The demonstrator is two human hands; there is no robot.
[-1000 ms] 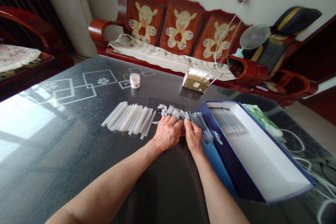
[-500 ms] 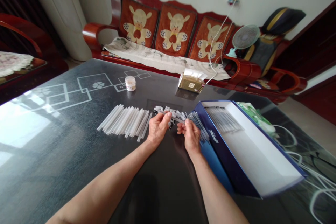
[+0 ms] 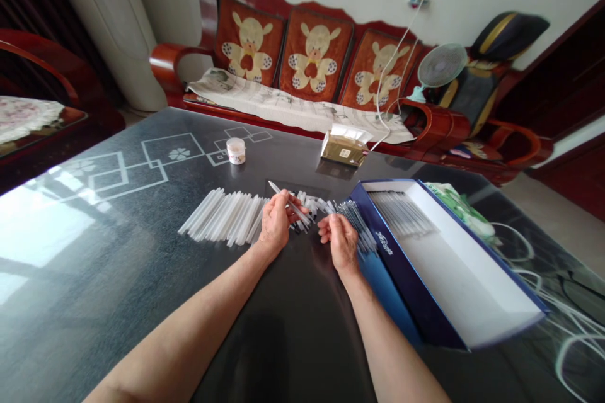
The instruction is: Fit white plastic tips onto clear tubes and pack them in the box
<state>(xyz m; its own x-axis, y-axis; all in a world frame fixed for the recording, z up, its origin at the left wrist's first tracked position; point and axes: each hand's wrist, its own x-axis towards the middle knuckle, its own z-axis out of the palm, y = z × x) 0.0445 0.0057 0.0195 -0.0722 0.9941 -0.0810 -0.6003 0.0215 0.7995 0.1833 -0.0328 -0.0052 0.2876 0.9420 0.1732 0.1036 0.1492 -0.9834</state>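
My left hand point(image 3: 276, 221) is closed around a whitish pen point(image 3: 298, 210), which slants with its narrow tip up and to the left. Just left of that hand lies a row of translucent pen barrels point(image 3: 224, 217). My right hand point(image 3: 342, 240) has its fingers curled and the thumb pressed against them; whatever they pinch, if anything, is hidden. Beyond and between both hands is a loose heap of small white and dark pen parts point(image 3: 309, 203), partly covered by the left hand. Thin pen refills point(image 3: 360, 227) lie beside the right hand, against the box.
On the right stands an open blue box point(image 3: 466, 264) with a bundle of pens point(image 3: 404, 211) inside. A small white tub point(image 3: 236, 151) and a tissue box point(image 3: 344, 146) sit farther back on the dark table point(image 3: 189, 289). White cables point(image 3: 543, 293) run along the right.
My hands have moved apart. The left one has shifted slightly left and tilted the pen tip-up, while the right has come off the pen and stays near the refills.
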